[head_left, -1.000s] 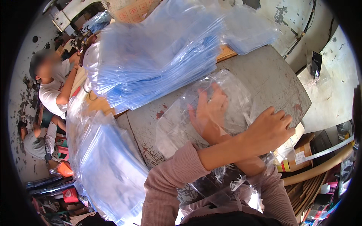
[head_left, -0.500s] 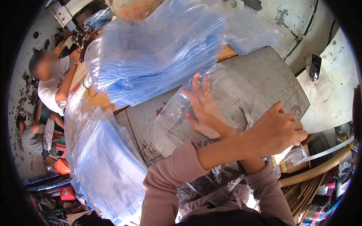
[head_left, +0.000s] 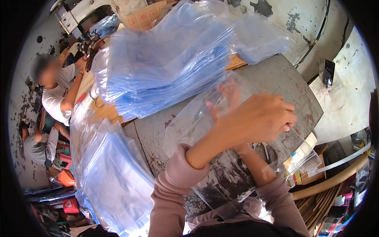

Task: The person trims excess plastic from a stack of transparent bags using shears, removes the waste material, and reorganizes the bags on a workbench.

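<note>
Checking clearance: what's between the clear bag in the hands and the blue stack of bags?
Head view: only a narrow strip of stained grey table shows between the clear bag and the stack.

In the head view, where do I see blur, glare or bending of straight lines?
Head view: the fisheye bends the grey table edge toward the rim, with black corners; daylight is soft, without hard shadows; the clear plastic bag gives pale glare; the right hand, seen through the bag, looks hazy; the left hand is fairly sharp; the blue bag stack shines lightly.
</note>
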`<state>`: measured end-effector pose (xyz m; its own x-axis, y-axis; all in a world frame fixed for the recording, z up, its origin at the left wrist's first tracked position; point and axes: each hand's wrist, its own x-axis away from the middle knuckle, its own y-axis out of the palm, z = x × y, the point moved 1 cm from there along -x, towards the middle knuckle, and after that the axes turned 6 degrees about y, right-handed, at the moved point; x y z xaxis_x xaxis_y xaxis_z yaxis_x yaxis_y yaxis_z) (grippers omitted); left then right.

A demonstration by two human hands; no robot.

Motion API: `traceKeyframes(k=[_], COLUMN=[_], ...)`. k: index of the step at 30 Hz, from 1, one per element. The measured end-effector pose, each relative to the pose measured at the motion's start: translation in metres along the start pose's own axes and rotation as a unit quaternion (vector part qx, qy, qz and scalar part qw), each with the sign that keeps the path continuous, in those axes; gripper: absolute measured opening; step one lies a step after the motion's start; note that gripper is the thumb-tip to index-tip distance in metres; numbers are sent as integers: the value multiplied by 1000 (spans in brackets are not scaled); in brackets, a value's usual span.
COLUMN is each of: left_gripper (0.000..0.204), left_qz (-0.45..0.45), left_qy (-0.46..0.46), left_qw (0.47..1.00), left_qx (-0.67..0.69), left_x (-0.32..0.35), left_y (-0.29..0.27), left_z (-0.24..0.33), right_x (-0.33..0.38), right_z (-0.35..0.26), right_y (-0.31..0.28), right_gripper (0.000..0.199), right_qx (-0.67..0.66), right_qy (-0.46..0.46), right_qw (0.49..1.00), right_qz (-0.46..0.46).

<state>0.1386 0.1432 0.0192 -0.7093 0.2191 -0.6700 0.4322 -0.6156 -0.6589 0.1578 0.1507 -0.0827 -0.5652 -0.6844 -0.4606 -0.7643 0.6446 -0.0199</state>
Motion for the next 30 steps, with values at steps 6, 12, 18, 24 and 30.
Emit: traceKeyframes(k=[6,12,18,24,30], left_gripper=[8,8,5,6,7], left_qz=[15,25,-52,3,14], left_qy=[18,38,10,13,-8], left_qw=[1000,997,998,998,996], left_qx=[-19,-68,-28,-55,-85], left_x=[3,5,1,4,-2], left_y=[-7,-6,1,9,22], left_z=[14,17,18,6,2], right_x=[-15,-26,-28,-7,1], right_z=[9,-5,-15,-22,-22], right_y=[2,-4,0,9,4], right_gripper=[72,50,32,48,78], right_qx=[-131,-195,-75,171,258], right_qy=[91,292,369,188,-23], right_qw=[985,930,905,965,964], right_qz=[-65,-107,-199,-58,57])
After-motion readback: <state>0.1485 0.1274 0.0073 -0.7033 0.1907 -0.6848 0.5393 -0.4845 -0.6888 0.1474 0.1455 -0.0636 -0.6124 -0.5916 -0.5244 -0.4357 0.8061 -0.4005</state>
